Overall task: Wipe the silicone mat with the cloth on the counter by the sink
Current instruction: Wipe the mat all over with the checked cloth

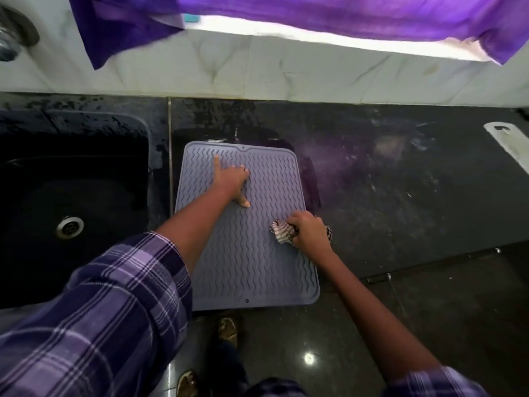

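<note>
A grey-blue silicone mat [252,267] with wavy ridges lies flat on the dark counter [386,196], just right of the sink, its near edge hanging slightly past the counter front. My left hand [232,179] presses flat on the mat's upper middle, fingers spread, holding nothing. A bunched checked cloth [282,231] rests against the mat's right side, gripped in my right hand [307,229]. Part of the cloth pokes out on the far side of the fist.
A black sink [71,196] with a metal drain [69,226] sits to the left. A tap [11,38] is at top left. Purple curtains [343,15] hang over the tiled wall. A white object [506,141] lies at the counter's far right. Wet patches ring the mat.
</note>
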Demonstrator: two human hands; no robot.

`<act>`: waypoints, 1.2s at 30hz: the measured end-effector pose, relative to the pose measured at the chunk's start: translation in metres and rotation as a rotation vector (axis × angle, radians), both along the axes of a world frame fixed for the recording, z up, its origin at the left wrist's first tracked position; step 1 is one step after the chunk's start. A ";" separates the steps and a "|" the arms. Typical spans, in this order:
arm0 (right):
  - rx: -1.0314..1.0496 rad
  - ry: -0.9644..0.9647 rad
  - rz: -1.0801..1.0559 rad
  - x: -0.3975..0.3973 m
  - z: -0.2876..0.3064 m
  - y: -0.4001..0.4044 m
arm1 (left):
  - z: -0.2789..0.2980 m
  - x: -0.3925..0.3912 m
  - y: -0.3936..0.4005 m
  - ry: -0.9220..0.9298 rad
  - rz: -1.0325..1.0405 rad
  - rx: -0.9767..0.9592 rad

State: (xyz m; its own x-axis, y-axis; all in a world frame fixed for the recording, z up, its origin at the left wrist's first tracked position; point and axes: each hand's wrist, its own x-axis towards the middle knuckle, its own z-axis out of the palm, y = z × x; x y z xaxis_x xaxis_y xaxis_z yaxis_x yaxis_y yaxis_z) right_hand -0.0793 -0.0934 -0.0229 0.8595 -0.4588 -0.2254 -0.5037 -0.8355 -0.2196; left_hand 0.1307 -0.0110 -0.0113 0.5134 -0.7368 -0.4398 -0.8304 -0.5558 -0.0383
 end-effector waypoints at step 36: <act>0.187 0.155 -0.004 -0.080 0.034 0.024 | -0.001 -0.072 0.019 0.075 -0.058 -0.035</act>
